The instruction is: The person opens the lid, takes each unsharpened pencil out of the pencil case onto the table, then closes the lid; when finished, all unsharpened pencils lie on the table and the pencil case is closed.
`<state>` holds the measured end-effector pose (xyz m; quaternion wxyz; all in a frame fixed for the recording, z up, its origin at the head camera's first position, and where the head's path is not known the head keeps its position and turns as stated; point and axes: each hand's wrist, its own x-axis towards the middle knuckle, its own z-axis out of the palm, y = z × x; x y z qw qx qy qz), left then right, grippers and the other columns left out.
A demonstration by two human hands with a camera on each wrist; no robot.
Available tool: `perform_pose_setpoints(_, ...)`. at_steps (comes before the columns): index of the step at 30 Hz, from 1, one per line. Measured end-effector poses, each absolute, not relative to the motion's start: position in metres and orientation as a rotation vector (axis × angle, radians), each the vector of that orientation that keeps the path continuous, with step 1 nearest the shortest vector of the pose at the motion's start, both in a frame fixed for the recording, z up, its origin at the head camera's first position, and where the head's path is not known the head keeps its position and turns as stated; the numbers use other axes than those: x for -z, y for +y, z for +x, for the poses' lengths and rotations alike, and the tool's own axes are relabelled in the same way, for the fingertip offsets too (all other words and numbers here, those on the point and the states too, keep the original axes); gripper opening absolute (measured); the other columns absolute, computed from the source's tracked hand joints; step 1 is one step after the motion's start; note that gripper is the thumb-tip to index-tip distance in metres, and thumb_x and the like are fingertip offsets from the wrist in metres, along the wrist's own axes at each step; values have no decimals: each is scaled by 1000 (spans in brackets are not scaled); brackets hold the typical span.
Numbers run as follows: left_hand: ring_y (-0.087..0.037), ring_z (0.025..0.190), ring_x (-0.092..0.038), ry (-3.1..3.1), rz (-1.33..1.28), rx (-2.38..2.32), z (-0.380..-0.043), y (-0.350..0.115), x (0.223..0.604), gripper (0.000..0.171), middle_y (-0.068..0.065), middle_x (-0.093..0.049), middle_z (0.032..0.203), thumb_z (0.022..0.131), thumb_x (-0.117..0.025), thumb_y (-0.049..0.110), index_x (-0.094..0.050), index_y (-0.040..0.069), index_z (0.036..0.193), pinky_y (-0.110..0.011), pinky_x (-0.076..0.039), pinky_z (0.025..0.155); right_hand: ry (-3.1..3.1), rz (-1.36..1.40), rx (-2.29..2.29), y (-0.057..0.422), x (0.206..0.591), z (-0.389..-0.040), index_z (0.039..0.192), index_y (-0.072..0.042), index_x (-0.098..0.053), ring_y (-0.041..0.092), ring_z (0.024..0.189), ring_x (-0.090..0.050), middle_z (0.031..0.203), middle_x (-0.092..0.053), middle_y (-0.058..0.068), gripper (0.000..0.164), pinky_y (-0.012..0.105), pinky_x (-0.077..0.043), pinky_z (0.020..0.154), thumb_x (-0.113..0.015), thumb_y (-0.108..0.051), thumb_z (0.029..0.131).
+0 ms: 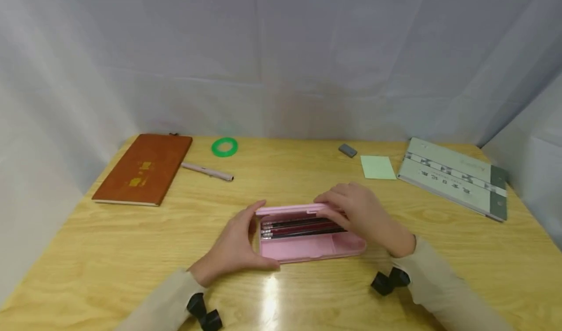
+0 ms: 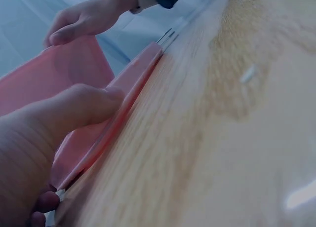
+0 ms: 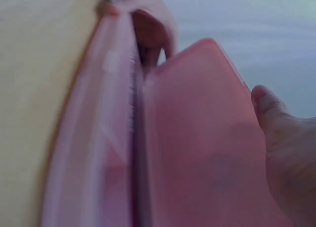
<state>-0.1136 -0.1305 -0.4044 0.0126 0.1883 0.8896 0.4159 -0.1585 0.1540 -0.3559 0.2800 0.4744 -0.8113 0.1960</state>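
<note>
A pink pencil case (image 1: 298, 247) lies on the table with its lid (image 1: 290, 210) raised at the back. Several dark pencils (image 1: 303, 227) with metal ends lie inside, along the rear of the tray. My left hand (image 1: 234, 243) grips the case's left end, the thumb on the front rim and the fingers round the back. In the left wrist view, that thumb (image 2: 94, 103) presses on the pink rim. My right hand (image 1: 362, 216) pinches the lid's edge near its right end and covers part of the case. The right wrist view shows the lid's inner face (image 3: 207, 138) standing up from the tray.
A brown notebook (image 1: 145, 170) and a pale pen (image 1: 207, 171) lie at the left. Behind them is a green tape ring (image 1: 215, 147). A grey eraser (image 1: 348, 150), light green sticky notes (image 1: 378, 167) and a grey-green notebook (image 1: 452, 177) lie at the right, before a white curtain (image 1: 281, 52).
</note>
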Motion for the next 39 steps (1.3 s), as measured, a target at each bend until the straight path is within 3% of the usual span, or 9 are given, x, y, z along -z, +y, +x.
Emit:
perform_pose_setpoints(4,-12,85,-45,2824,617,-1261,-112,-135,406,132,4,-59,110,40,-94,50,-27,19,150,-25,-42,72,-2381,1214,-538,150,343,-179,92,-10,-69,11,68,-63,82,-71,1,30,32,-52,64,-55,-36,97)
perform_pose_setpoints(7,-12,82,-43,2835,651,-1256,-113,-137,408,138,2,-61,114,40,-94,50,-19,18,152,-24,-39,68,-2514,1188,-538,147,339,-199,91,-10,-70,9,65,-58,80,-69,0,16,30,-49,63,-62,-24,94)
perform_pose_setpoints(10,-11,81,-42,2846,670,-1227,-114,-137,408,143,1,-61,118,40,-94,52,-15,14,153,-22,-38,67,-2603,1207,-628,146,340,-221,93,-9,-72,10,66,-57,81,-70,2,14,31,-48,64,-60,-17,95)
perform_pose_setpoints(16,-11,86,-43,2825,679,-1240,-115,-135,408,146,4,-57,118,40,-94,52,-12,16,155,-24,-39,70,-2588,1171,-646,145,350,-241,109,-2,-64,22,86,-62,97,-68,11,18,39,-49,79,-57,-12,96)
perform_pose_setpoints(21,-12,89,-42,2800,665,-1247,-115,-132,408,144,5,-54,119,43,-93,53,-10,17,155,-25,-39,73,-2343,1159,-508,148,352,-227,107,0,-59,31,96,-54,99,-59,15,23,47,-42,83,-65,-12,88)
perform_pose_setpoints(25,-12,89,-42,2796,631,-1256,-114,-132,408,143,5,-54,119,42,-94,51,-12,17,155,-25,-39,73,-2187,1280,-482,150,355,-207,90,-4,-63,22,75,-52,83,-56,9,16,36,-43,68,-71,-12,79)
perform_pose_setpoints(29,-12,89,-42,2794,620,-1255,-114,-132,408,142,5,-54,119,42,-94,50,-13,17,155,-25,-39,72,-2254,1331,-485,155,362,-186,80,-10,-63,7,55,-43,64,-52,-3,13,22,-38,52,-75,-14,77)
perform_pose_setpoints(33,-13,88,-42,2792,611,-1260,-114,-132,409,142,4,-54,118,42,-94,50,-14,17,154,-24,-39,70,-2525,1345,-567,161,369,-172,87,-12,-68,-1,52,-39,62,-53,-9,7,16,-35,49,-73,-16,83)
perform_pose_setpoints(39,-12,87,-42,2796,611,-1276,-114,-131,410,142,4,-54,116,41,-95,48,-15,16,154,-24,-39,69,-2797,1315,-663,165,377,-164,99,-13,-71,-2,58,-43,73,-61,-9,11,18,-39,56,-69,-17,89)
